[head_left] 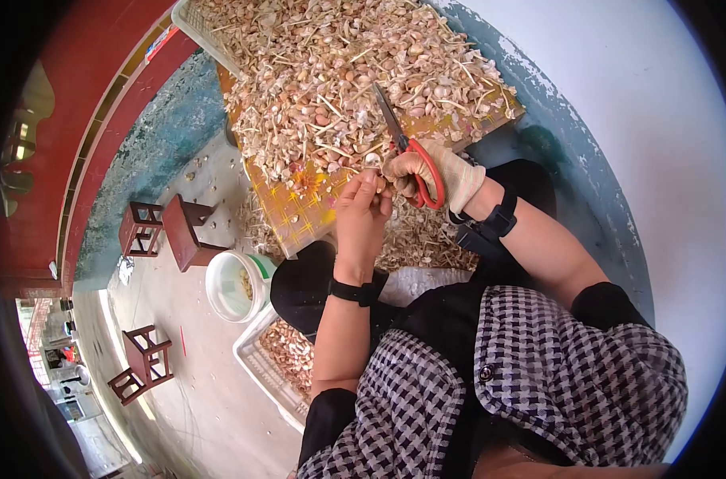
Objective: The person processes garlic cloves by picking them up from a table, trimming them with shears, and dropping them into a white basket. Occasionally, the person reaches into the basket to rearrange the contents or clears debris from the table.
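A large heap of garlic cloves, dry skins and stalks (pixel 315 88) covers a yellow patterned table (pixel 287 215). My right hand (pixel 435 176), in a pale glove, holds red-handled scissors (pixel 428 172) whose dark blades point up over the heap. Close against it, at the near edge of the heap, my bare left hand (pixel 363 199) has its thumb and fingers pinched together. The fingertips of both hands meet around something small, which is mostly hidden by the fingers.
Below left of the table stand a white bucket (pixel 229 287) and a white crate (pixel 255 359) of garlic cloves. Brown wooden stools (pixel 147 359) are on the floor at the left. More garlic scraps (pixel 427 239) lie below the table, and a wall (pixel 618 120) rises at the right.
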The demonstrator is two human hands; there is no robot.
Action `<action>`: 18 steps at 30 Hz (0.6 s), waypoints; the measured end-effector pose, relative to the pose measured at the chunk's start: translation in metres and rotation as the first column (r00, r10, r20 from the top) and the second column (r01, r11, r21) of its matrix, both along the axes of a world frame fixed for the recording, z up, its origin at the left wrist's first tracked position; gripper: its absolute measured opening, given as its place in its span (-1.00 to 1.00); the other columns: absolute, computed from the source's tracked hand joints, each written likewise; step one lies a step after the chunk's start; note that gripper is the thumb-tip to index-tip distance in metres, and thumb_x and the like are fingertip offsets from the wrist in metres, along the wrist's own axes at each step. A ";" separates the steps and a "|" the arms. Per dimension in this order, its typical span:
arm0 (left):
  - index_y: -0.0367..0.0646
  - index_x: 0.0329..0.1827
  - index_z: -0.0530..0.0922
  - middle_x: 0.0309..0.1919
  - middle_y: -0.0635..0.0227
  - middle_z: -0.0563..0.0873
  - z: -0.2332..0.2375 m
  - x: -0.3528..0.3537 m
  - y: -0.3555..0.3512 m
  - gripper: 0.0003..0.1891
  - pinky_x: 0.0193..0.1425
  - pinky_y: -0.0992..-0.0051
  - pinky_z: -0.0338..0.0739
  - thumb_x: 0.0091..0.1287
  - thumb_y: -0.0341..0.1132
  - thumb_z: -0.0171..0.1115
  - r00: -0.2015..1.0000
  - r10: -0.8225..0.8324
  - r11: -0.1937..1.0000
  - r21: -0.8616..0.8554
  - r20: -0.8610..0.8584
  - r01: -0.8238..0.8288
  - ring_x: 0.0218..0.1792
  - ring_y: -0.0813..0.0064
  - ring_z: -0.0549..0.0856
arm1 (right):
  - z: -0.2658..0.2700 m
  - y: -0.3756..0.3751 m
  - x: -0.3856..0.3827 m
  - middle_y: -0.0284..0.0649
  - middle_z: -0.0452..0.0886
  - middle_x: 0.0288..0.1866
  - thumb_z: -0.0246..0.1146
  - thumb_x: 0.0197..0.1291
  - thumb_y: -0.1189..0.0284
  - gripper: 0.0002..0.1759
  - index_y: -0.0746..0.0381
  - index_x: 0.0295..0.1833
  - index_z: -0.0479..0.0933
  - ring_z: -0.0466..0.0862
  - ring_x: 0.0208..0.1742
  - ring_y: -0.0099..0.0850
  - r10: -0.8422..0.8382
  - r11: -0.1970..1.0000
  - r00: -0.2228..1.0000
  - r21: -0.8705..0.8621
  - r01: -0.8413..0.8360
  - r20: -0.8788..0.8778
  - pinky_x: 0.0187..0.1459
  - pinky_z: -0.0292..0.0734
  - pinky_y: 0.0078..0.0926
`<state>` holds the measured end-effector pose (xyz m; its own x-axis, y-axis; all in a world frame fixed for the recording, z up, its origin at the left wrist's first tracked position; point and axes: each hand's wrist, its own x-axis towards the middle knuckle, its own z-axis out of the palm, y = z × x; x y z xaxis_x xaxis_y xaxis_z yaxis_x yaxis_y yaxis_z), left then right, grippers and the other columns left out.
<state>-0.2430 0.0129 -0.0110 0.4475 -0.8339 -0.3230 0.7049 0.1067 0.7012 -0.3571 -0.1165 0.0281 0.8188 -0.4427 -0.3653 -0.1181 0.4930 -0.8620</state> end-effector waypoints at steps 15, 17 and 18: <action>-0.25 -0.09 0.53 -0.41 0.41 0.57 -0.018 -0.015 0.274 -0.78 -0.66 0.78 0.14 0.45 -0.24 0.13 0.856 0.490 0.872 0.115 -0.164 -0.476 -0.48 0.71 0.46 | -0.017 0.135 0.020 -0.06 0.69 -0.31 0.35 -0.01 0.27 -0.68 0.14 -0.11 0.65 0.70 -0.19 -0.06 0.431 0.494 0.893 -0.795 -0.352 -0.128 -0.15 0.57 -0.20; -0.26 -0.10 0.53 -0.44 0.44 0.52 -0.047 -0.010 0.336 -0.74 -0.55 0.75 0.28 0.44 -0.19 0.15 0.690 0.723 0.657 0.277 0.031 -0.701 -0.44 0.66 0.47 | -0.028 0.112 0.027 -0.07 0.69 -0.30 0.35 -0.01 0.27 -0.68 0.12 -0.10 0.65 0.71 -0.19 -0.09 0.356 0.407 0.928 -0.876 -0.259 -0.110 -0.16 0.58 -0.22; -0.25 -0.10 0.53 -0.43 0.45 0.51 -0.060 -0.009 0.360 -0.72 -0.46 0.73 0.37 0.44 -0.16 0.16 0.540 0.827 0.448 0.395 0.158 -0.802 -0.42 0.63 0.48 | -0.022 0.096 0.029 -0.07 0.70 -0.30 0.36 -0.02 0.26 -0.66 0.11 -0.09 0.66 0.72 -0.19 -0.14 0.327 0.487 0.941 -0.836 -0.251 -0.092 -0.15 0.59 -0.23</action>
<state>-0.2515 0.3734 -0.0712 0.8278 0.1061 -0.5509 0.4744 0.3918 0.7883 -0.3284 -0.0205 0.0062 0.9649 -0.2442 0.0970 -0.0384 -0.4964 -0.8673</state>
